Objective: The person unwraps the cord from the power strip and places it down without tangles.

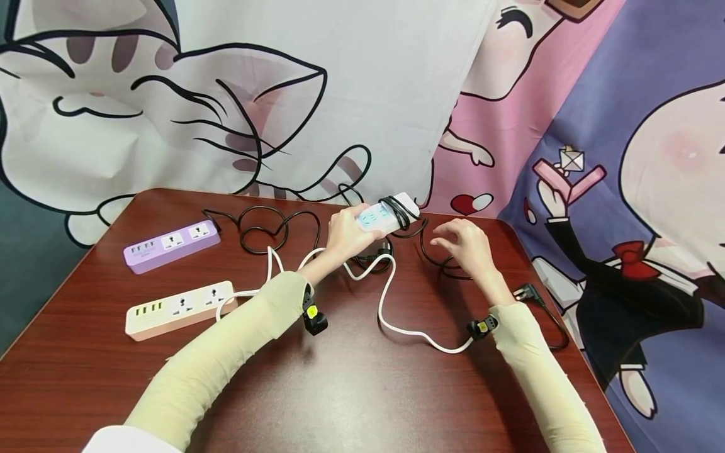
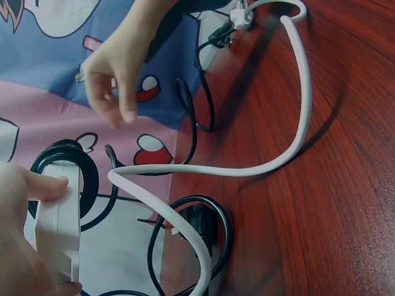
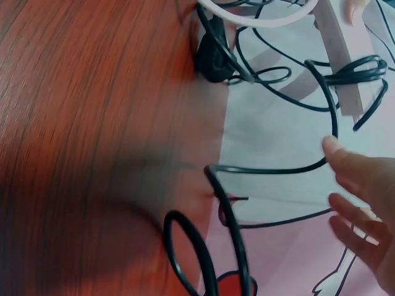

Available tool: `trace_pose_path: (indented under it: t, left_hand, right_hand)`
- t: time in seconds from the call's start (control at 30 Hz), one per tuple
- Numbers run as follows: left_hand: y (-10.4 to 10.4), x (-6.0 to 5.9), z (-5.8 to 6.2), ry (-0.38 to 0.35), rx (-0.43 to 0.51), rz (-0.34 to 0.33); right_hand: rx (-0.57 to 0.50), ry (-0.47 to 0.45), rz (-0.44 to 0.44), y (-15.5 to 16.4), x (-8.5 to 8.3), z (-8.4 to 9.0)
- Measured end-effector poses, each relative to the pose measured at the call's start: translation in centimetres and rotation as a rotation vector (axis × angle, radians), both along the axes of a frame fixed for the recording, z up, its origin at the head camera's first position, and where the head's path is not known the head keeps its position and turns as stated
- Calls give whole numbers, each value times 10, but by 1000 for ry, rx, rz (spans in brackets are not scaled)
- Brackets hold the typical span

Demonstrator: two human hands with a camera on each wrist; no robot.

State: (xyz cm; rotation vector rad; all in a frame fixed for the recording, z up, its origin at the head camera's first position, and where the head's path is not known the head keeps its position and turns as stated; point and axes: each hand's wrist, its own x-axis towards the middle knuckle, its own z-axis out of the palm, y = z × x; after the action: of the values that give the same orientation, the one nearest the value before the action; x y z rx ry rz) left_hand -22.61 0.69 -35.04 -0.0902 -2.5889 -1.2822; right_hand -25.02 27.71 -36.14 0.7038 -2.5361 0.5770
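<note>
My left hand (image 1: 344,236) grips one end of a white power strip (image 1: 375,218), raised above the back of the table. Black cord (image 1: 401,212) is wound around the strip's other end, with a length trailing down to the right. To the right of the strip, my right hand (image 1: 467,249) hovers with bent, spread fingers and nothing between them. In the right wrist view, its thumb (image 3: 333,147) is close to the black cord (image 3: 334,123); whether they touch I cannot tell. The left wrist view shows the strip's plain underside (image 2: 58,231) with my thumb across it.
A purple power strip (image 1: 172,246) and a white-and-pink one (image 1: 180,311) lie on the left of the table (image 1: 351,390). A white cord (image 1: 382,302) curves across the middle. Black cord loops (image 1: 263,229) lie behind; a black plug (image 1: 528,294) is near the right edge.
</note>
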Motion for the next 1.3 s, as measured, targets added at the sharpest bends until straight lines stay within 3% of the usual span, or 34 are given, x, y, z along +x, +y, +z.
trace_pose_path:
  t: [0.2,0.37,0.77,1.03,1.3]
  left_hand:
    - [-1,2,-1,-4,-2,-6]
    - [-1,4,-1,3,-13,-9]
    - [-5,6,1,32,-32,-30]
    - [-7,7,0,27,-44,-44]
    - [-8,10,0,25,-72,-61]
  right_hand:
    - [-24,182,147,-16,0,-2]
    - [4,245,205,-25,-1,-4]
    - [60,254,218,-32,-5,-11]
    - [28,208,303,-29,-10,-16]
    - [-55,118,283,-26,-12,-18]
